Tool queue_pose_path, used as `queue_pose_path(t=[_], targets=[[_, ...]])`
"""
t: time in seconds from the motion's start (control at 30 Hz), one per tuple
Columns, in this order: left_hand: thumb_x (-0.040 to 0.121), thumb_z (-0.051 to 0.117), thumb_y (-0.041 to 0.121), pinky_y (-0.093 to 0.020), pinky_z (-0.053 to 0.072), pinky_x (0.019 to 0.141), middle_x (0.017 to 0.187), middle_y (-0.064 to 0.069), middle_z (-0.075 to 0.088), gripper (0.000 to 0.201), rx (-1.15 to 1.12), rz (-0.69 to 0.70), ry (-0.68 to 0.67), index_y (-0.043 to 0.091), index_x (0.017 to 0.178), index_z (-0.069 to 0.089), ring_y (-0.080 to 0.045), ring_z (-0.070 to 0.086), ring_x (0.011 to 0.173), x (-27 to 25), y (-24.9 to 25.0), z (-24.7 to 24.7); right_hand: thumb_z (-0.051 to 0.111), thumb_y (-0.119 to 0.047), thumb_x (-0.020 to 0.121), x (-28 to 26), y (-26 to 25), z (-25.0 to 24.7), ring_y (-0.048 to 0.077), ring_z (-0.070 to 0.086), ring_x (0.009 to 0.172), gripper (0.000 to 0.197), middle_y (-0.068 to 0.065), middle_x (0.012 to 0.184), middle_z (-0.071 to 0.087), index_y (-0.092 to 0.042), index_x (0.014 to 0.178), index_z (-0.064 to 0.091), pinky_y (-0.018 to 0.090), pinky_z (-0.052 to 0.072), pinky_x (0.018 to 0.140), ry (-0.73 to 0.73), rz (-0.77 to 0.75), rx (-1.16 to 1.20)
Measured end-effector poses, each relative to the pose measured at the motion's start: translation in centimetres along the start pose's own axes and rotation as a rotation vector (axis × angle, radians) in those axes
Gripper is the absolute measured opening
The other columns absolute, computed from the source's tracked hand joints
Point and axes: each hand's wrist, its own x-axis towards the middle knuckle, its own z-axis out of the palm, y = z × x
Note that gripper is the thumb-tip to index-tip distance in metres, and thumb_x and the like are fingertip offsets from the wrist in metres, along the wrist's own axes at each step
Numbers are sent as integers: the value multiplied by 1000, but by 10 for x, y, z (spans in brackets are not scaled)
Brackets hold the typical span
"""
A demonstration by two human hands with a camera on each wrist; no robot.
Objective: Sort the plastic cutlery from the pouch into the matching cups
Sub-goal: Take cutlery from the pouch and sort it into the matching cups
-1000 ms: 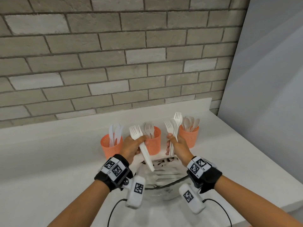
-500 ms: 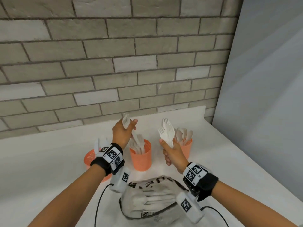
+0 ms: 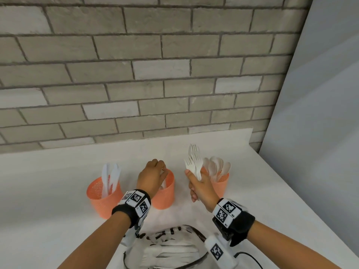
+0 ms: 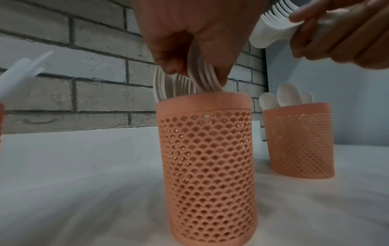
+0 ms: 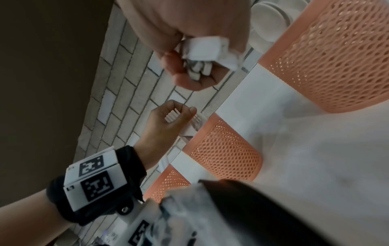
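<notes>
Head view: the left hand's grip pinches a white plastic fork, handle down, directly above the middle orange perforated cup. Right hand clutches upright white forks. Left wrist view: fork tines sit just above that cup's rim.

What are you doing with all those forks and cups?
A person is sorting white plastic cutlery into three orange cups. The left hand is lowering a fork into the middle cup, which holds forks. The right hand holds a bunch of forks. More cutlery lies in the pouch.
</notes>
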Motion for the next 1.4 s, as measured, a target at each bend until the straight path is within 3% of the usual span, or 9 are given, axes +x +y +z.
queue_pose_path(t=[0.1, 0.17, 0.27, 0.47, 0.6, 0.67, 0.73, 0.9, 1.4], targets=[[85, 43, 41, -34, 47, 64, 89, -9, 63, 39, 202, 71, -52, 12, 82, 69, -31, 63, 82, 1, 7, -2, 47, -25, 97, -1, 2, 2, 7, 35, 30, 13, -1, 50, 35, -23, 84, 47, 21, 36, 37, -30, -3, -9], [87, 26, 46, -43, 49, 84, 114, -14, 62, 56, 246, 34, -89, 13, 101, 69, -34, 60, 105, 1, 11, 1, 46, -26, 97, -2, 5, 2, 6, 37, 31, 13, -4, 46, 36, -21, 87, 50, 21, 38, 38, -58, -9, -14], [92, 0, 46, -45, 9, 118, 156, -10, 17, 69, 227, -86, -175, 11, 145, 28, -25, 13, 146, 4, 16, 6, 44, -27, 98, -4, 8, -1, 7, 40, 31, 15, -9, 39, 38, -18, 88, 51, 22, 39, 39, -95, -18, -36], [96, 14, 53, -44, -10, 117, 159, -7, -8, 71, 163, -240, -250, 10, 149, -6, -20, -10, 147, 11, 15, 1, 44, -24, 98, -11, 5, -11, 6, 38, 31, 8, -9, 42, 36, -26, 91, 48, 22, 40, 39, -98, -34, -49], [98, 25, 45, -38, 4, 120, 159, -9, 7, 64, -100, -204, -86, 10, 150, 10, -22, 4, 147, 7, 27, -19, 42, -27, 99, -11, -1, -12, 6, 35, 31, 12, -4, 46, 34, -26, 88, 46, 21, 39, 38, -85, -34, -7], [99, 37, 31, -30, 27, 112, 148, -10, 35, 47, -336, -169, 40, 9, 140, 38, -22, 33, 136, 2, 37, -32, 36, -33, 100, -9, -4, -10, 7, 33, 31, 24, -3, 46, 34, -18, 84, 45, 20, 36, 37, -72, -3, 51], [95, 48, 19, -20, 43, 85, 117, -5, 61, 25, -582, -191, 52, 10, 112, 63, -17, 56, 105, -7, 50, -43, 28, -35, 101, -7, -6, -6, 8, 31, 30, 33, -4, 43, 34, -14, 82, 45, 18, 32, 36, -62, 38, 133], [86, 65, 24, -10, 43, 46, 74, 0, 63, 13, -970, -369, -97, 11, 82, 63, -13, 56, 63, -30, 71, -48, 22, -33, 101, -13, -9, 12, 8, 31, 31, 41, -2, 44, 37, -10, 85, 51, 19, 30, 35, -113, 25, 155], [96, 38, 12, -23, 45, 43, 58, -5, 49, 9, -1392, -605, 90, 6, 101, 41, -10, 50, 38, -57, 51, -61, 19, -41, 100, -33, 4, 44, 8, 45, 36, 39, 5, 64, 50, -12, 96, 45, 22, 38, 34, -88, -63, -82]])
